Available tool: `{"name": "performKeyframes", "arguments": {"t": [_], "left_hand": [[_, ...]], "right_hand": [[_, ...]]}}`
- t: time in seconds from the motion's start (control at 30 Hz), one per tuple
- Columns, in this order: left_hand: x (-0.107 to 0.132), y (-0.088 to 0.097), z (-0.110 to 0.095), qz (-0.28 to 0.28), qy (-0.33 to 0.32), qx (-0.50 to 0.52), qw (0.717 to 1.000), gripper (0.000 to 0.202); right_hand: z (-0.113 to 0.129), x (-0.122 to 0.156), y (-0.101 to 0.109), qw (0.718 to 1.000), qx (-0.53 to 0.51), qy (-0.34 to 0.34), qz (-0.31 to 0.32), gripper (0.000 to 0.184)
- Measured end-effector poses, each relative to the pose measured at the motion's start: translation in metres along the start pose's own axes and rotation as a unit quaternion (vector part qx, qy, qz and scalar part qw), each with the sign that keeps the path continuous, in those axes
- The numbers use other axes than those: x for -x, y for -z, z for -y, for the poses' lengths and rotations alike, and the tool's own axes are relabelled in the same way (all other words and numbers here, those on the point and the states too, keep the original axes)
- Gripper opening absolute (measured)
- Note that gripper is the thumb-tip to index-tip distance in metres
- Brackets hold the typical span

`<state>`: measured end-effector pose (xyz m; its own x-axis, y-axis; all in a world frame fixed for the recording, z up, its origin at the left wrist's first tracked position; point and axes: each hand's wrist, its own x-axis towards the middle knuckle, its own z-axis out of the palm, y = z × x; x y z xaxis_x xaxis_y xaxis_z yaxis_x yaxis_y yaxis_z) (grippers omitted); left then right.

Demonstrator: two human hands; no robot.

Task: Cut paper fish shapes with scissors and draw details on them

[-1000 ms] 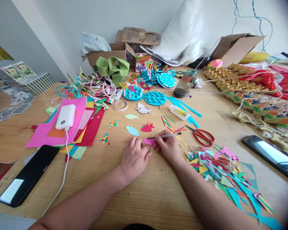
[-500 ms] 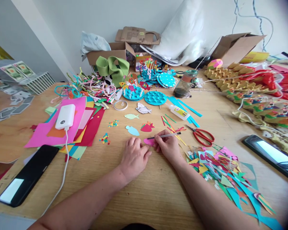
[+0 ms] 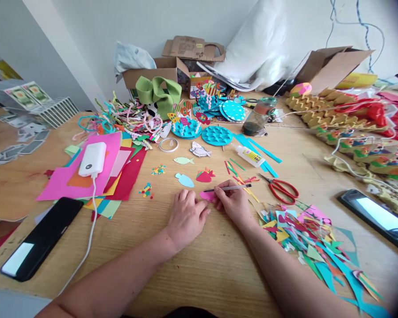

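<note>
My right hand is closed around a slim grey pen, held low and almost level. Its dark tip lies over a small pink paper piece flat on the table. The fingers of my left hand are bent and pressed down at the near edge of that pink piece, holding it; part of it is hidden under both hands. Just beyond are paper fish: a light blue one, a red one, a pale green one and a white outlined one.
Red-handled scissors, a glue bottle and paper strips lie to the right. Colourful paper scraps are heaped nearer. Coloured sheets, a white power bank with cable and a phone are left. Blue scalloped discs stand behind.
The whole view has shifted slightly, so things appear a little further right. Both hands keep nearly the same pose over the pink piece, with the pen in the right hand.
</note>
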<state>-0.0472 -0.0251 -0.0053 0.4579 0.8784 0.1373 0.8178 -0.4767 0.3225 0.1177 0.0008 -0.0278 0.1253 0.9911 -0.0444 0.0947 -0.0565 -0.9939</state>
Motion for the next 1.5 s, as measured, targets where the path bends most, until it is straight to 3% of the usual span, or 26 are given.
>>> {"name": "performKeyframes", "arguments": {"t": [0.27,1.5], "left_hand": [[0.0018,-0.004,0.0018,-0.044,-0.015,0.017,0.999,0.018],[0.0002,-0.0032,0.0017,-0.029,-0.02,0.03,0.999,0.018]], "right_hand": [[0.0012,-0.0005,0.0001,1.0,0.005,0.003,0.001,0.035],[0.0012,0.0,0.0005,1.0,-0.008,-0.006,-0.011,0.038]]}}
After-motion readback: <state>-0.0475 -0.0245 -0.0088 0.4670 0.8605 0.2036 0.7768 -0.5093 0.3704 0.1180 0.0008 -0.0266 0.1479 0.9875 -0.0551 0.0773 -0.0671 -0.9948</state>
